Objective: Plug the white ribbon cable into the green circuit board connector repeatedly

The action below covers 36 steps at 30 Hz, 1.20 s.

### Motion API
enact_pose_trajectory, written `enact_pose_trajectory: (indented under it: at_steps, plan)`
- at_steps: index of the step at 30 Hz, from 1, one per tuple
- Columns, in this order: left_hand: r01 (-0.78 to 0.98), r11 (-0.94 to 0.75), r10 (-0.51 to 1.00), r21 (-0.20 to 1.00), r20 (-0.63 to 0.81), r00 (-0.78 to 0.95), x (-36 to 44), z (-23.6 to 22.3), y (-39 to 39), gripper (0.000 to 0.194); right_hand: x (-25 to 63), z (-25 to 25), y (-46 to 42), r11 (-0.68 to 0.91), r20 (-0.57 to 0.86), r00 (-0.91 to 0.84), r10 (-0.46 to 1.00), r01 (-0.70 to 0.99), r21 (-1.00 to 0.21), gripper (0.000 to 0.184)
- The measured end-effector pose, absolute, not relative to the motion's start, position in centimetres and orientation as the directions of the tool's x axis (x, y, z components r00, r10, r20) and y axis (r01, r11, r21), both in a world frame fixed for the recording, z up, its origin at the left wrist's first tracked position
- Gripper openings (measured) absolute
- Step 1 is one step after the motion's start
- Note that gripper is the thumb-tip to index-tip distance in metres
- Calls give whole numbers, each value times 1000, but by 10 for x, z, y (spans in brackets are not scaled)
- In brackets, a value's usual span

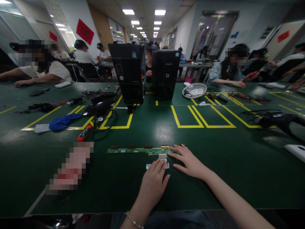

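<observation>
A long, narrow green circuit board (130,151) lies across the table in front of me, with several gold-brown tabs along its far edge. At the board's near side, a short silver-white flat cable (163,156) meets it. My left hand (152,183) rests over this cable, fingertips pressing on it and thumb held apart. Part of the cable is under those fingers, and a pale end piece (149,166) shows beside them. My right hand (188,160) lies spread over the board's right end, its fingertips touching the board and hiding part of it.
Two black computer towers (128,73) (167,74) stand ahead. To the left lie a red-black screwdriver (85,133), a blue glove (64,121) and cables. A white round basket (194,91) sits at back right; a black cabled device (278,119) lies far right. People sit around.
</observation>
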<state>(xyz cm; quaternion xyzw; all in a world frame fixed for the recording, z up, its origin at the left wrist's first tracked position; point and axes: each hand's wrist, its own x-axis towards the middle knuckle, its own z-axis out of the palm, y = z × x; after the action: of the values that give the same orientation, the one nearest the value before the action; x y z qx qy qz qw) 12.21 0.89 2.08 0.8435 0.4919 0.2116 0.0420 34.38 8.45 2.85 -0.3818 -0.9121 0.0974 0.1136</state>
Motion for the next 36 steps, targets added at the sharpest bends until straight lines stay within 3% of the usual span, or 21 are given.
enact_pose_trajectory:
  at_steps: [36]
  plan:
    - [798, -531, 840, 287, 304, 450, 118, 23, 11, 35, 344, 30, 83, 691, 140, -685, 715, 660, -295, 49]
